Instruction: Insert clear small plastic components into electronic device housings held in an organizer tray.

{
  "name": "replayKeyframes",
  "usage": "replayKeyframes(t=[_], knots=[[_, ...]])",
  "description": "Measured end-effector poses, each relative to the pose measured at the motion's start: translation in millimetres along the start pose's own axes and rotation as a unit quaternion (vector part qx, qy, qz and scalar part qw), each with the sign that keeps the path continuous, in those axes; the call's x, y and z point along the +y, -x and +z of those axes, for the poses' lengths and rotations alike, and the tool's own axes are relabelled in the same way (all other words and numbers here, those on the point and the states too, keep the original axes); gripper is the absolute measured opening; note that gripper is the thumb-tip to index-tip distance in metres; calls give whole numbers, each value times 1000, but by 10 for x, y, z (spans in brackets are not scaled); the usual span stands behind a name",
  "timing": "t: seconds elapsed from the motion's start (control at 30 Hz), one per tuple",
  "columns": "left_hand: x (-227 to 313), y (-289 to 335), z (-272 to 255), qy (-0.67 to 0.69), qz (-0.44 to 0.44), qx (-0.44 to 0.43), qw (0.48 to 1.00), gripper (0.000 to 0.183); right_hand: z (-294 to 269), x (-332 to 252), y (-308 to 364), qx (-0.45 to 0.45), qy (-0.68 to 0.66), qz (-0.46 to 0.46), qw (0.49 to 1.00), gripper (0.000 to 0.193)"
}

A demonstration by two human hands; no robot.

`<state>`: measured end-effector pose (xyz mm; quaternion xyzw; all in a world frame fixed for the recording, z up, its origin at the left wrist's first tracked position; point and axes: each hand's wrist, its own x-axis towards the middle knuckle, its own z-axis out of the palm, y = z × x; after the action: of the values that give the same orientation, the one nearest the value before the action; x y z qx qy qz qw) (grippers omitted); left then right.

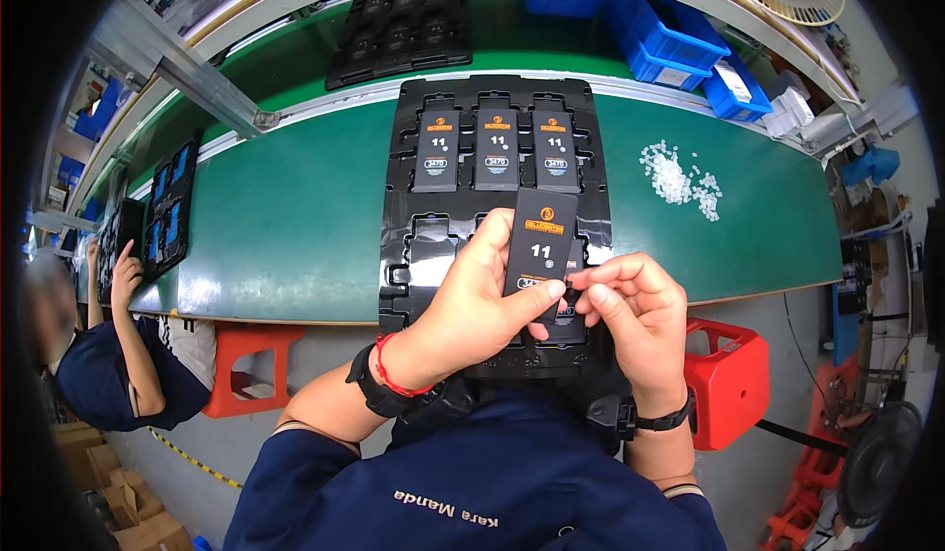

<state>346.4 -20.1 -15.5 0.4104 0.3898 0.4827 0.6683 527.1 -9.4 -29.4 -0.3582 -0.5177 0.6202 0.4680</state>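
Observation:
My left hand [482, 290] is closed round a flat black phone battery [543, 241] with orange and white print, tilted slightly above the tray. At the battery's lower right corner, my right hand [635, 315] has thumb and forefinger pinched together. A tiny dark piece shows at those fingertips, too small to name. Under both hands lies a black moulded plastic tray [399, 201]. Its far row holds three like batteries [497, 152], and another battery [568, 326] sits in the near right pocket, partly covered by my hands.
Small translucent white pieces [669, 177] are heaped on the green table [285, 221], right of the tray. Another black tray [399, 29] and blue bins [664, 44] stand beyond. Red stools [728, 384] flank me. At far left, a co-worker's hand [125, 270] is beside a tray [169, 206].

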Motion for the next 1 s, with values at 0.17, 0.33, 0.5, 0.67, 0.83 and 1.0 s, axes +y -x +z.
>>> replayKeyframes(t=[0.17, 0.33, 0.5, 0.67, 0.83, 1.0], knots=[[-7, 4, 3, -15, 13, 5, 1000, 45, 45, 112, -9, -8, -33, -52, 998, 7], [-22, 8, 30, -21, 31, 19, 999, 44, 48, 121, -17, -4, -68, 12, 998, 9], [-20, 14, 37, -36, 40, 24, 998, 42, 74, 118, -9, 2, -75, 17, 997, 10], [-36, 16, 2, -52, 38, 16, 998, 44, 73, 142, -16, 8, -62, 8, 998, 11], [-53, 17, -1, -56, 47, 12, 997, 44, 84, 115, -6, 3, -65, 5, 998, 12], [-87, 16, -6, -124, 96, 9, 988, 45, 130, 92, 23, 18, -14, -15, 1000, 11]])
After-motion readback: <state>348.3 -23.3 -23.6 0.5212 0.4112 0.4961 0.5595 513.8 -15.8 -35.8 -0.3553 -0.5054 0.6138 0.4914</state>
